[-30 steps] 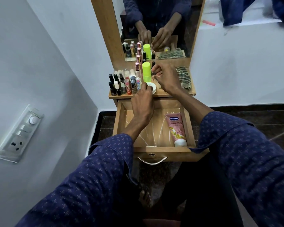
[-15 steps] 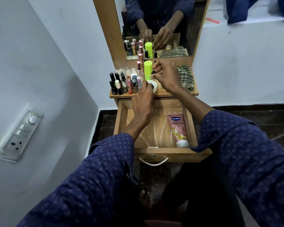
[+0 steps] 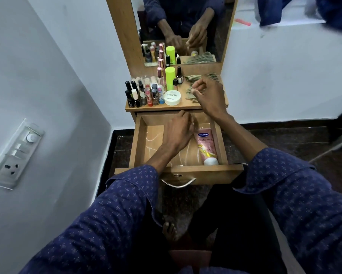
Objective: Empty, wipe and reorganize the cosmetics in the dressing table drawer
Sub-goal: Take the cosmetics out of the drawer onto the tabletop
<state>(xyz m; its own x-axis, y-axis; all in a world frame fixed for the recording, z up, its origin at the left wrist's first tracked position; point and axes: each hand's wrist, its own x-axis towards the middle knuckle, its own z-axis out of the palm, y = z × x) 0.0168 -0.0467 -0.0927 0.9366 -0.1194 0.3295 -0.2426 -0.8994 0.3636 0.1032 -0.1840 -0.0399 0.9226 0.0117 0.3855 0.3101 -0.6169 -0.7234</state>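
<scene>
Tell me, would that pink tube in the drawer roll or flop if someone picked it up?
The pink tube lies flat on the drawer floor, so it probably won't roll. Its body looks like soft plastic, so it may bend a little when gripped. The broad white cap suggests it could stand upright on that end.

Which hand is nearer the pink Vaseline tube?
Left. The left hand is in the drawer beside the Vaseline tube; the right hand is above the tabletop cloth.

A single head-worn wide-angle view looks forward and steeply down, close over the open light-wood drawer (image 3: 179, 171), toward the wood-framed mirror (image 3: 183, 28)
</scene>
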